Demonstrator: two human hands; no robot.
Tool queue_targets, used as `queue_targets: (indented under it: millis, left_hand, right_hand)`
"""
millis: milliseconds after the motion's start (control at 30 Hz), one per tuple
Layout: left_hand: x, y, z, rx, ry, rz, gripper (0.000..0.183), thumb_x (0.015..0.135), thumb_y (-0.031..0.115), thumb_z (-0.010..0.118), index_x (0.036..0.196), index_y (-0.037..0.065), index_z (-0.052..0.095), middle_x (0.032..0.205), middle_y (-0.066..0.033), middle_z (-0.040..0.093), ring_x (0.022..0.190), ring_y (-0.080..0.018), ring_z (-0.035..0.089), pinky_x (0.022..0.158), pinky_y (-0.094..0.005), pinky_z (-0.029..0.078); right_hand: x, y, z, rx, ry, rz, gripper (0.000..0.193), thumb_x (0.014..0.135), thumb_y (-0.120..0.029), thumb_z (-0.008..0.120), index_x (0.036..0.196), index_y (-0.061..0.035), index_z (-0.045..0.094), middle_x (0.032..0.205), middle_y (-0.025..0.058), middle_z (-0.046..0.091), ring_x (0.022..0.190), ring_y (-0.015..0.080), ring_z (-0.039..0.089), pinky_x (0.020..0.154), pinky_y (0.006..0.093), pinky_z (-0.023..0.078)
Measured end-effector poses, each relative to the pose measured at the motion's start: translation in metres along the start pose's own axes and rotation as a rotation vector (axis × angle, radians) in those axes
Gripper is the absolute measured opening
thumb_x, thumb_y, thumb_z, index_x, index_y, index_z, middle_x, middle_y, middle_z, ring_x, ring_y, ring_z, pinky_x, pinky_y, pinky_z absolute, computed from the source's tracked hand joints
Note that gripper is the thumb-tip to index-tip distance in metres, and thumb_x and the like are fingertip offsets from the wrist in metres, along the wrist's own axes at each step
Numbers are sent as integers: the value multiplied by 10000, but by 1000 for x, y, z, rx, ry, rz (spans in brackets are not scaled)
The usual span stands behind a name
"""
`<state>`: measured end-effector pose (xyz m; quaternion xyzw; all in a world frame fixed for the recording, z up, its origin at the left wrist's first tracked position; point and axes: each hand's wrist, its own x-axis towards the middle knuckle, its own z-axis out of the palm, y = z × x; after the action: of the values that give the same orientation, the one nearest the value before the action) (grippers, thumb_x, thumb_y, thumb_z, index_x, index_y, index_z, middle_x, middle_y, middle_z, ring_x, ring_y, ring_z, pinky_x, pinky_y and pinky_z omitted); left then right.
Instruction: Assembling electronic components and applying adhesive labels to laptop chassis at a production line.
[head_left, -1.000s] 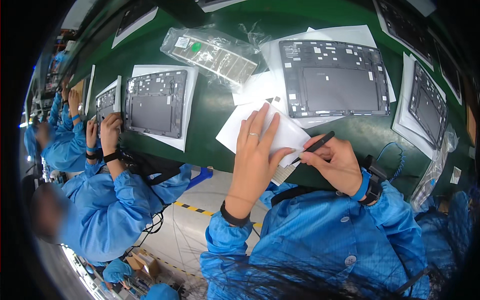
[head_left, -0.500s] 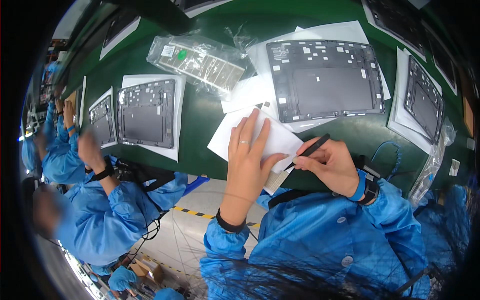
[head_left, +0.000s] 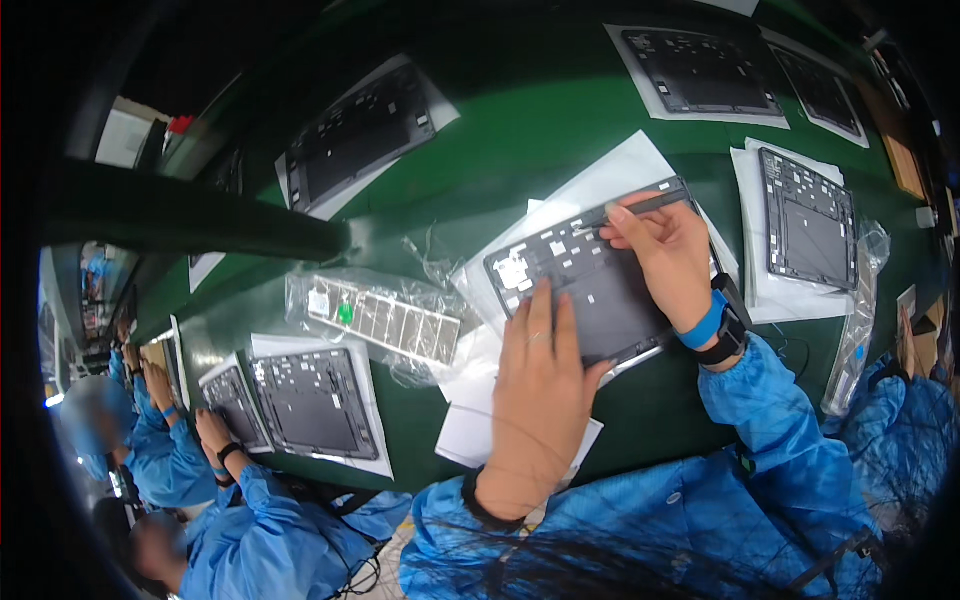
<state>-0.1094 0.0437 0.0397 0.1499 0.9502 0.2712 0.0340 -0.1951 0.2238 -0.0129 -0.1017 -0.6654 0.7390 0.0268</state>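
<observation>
A dark tablet housing (head_left: 625, 310) with many small white patches lies tilted in front of me on white sheets (head_left: 612, 172). My left hand (head_left: 545, 395) rests on its lower left part, fingers stretched out and holding nothing. Between the thumb and fingers of my right hand (head_left: 668, 255) is a pair of black tweezers (head_left: 645, 203). Their tip is over the housing's upper area, among the white patches. Whether the tips hold a small piece is too small to tell. White paper (head_left: 470, 425) lies partly under my left hand and wrist.
A clear plastic bag (head_left: 385, 325) of flat pale pieces lies to the left. More tablet housings (head_left: 310, 405) on white sheets stand around the green table (head_left: 520, 95). A long plastic bag (head_left: 850, 345) lies at right. Co-workers in blue (head_left: 270, 530) sit at left.
Both hands have moved from the white paper to the tablet housing, the right one carrying the tweezers up to its top area. The housing now sits tilted and the view has shifted.
</observation>
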Motion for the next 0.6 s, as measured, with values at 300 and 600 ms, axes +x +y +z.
queue_targets:
  millis: [300,600]
  left_hand:
    - [51,10,22,226,-83,13,810,848,307,844,1447,-114,496,1526,-278,458,1299,-464,532,1079,-491,494]
    - [34,-15,-33,60,13,-121,609,881,231,816,1395,4,581,1343,-171,627,1172,-379,623,977,-459,524]
  right_hand:
    - [5,4,9,-50,135,-15,209,983,-76,757,1104,62,658,942,120,760,881,158,758,783,265,590]
    - [-9,-28,-7,-2,-267,271,174,992,-29,722,1136,43,657,936,95,749,896,132,738,780,262,573]
